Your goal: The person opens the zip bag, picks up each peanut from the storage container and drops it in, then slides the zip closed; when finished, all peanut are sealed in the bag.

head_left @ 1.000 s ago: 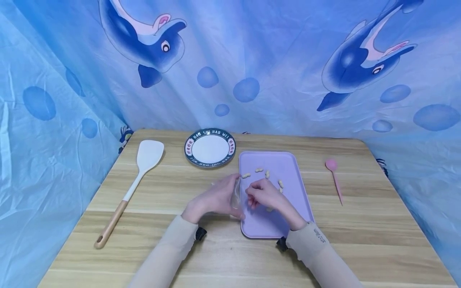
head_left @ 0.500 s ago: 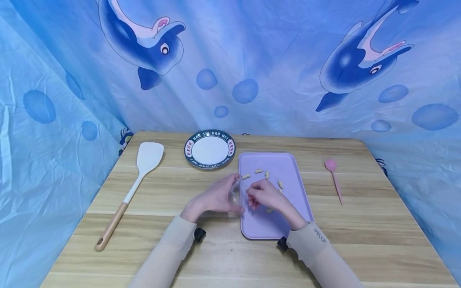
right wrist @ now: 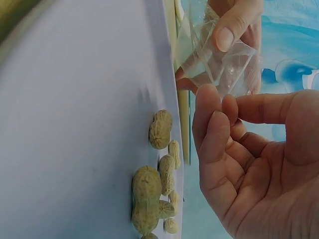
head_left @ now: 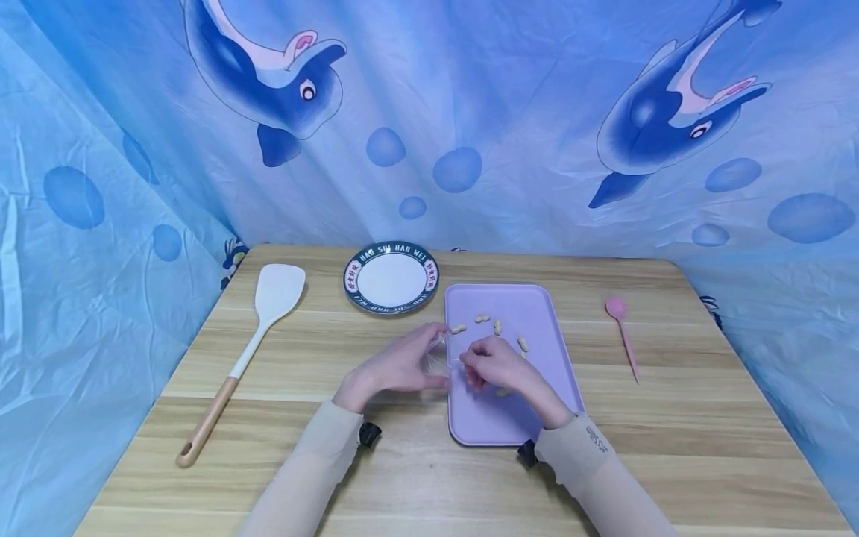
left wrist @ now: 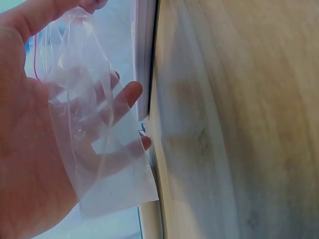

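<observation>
Plastic bag (head_left: 436, 363) between both hands

Left hand (head_left: 400, 363) curls loosely round it by the tray's (head_left: 486, 421) left edge; right hand (head_left: 495, 361), to its right, seems from here to pinch its edge. Most peanuts (right wrist: 147, 196) lie nearer the right hand.

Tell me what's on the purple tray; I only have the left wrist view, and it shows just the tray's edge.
Observer: Several peanuts lie on the purple tray.
Operator: Where is the right hand relative to the tray?
Observer: In the head view, the right hand is over the tray, fingertips toward its left edge.
Operator: Anything to the right of the tray?
Observer: A pink spoon, lying on the table with its bowl end farther from the person.
</observation>
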Available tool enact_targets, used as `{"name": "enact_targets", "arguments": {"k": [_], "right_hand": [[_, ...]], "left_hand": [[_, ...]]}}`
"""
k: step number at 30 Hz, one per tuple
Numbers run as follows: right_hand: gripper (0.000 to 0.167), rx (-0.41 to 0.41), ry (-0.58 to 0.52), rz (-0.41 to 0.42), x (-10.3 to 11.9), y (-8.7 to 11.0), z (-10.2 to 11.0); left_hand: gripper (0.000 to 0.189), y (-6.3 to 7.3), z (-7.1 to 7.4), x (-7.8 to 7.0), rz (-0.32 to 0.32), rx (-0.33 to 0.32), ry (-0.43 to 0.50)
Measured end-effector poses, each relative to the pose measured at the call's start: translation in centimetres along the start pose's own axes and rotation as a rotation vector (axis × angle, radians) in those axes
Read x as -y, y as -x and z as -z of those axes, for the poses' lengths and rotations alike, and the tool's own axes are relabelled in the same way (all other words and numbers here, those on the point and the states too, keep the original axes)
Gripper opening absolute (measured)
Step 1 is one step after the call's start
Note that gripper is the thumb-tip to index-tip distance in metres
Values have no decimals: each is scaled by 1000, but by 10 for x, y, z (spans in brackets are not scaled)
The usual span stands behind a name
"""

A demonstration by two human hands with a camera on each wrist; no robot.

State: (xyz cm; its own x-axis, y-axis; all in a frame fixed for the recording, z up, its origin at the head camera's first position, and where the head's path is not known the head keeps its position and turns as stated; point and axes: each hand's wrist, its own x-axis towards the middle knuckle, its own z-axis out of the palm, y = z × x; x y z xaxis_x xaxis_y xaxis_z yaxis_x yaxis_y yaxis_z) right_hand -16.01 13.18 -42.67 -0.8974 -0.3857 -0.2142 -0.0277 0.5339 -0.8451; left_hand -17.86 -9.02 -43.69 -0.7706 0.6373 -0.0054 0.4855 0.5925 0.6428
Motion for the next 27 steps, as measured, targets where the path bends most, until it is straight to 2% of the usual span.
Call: {"name": "enact_targets", "arguments": {"k": [7,14,20,23,27], "right_hand": [[33,-16,23,1,0,0,8],[27,-95,13,4,-2,3,35],[22,-181,57,83,-13,4,69],[17,-190,87,124,-20,6,83],[9,-200,185,179,-33,8,97]], "left_hand": [[93,0,1,1,22,-10,-44],[93,0,2,0,39,-8,-68],[92,0,1,0,48,0,-86],[91,0,1,0,43,4,-89],[91,0,1,-1,39,12,-86]]}}
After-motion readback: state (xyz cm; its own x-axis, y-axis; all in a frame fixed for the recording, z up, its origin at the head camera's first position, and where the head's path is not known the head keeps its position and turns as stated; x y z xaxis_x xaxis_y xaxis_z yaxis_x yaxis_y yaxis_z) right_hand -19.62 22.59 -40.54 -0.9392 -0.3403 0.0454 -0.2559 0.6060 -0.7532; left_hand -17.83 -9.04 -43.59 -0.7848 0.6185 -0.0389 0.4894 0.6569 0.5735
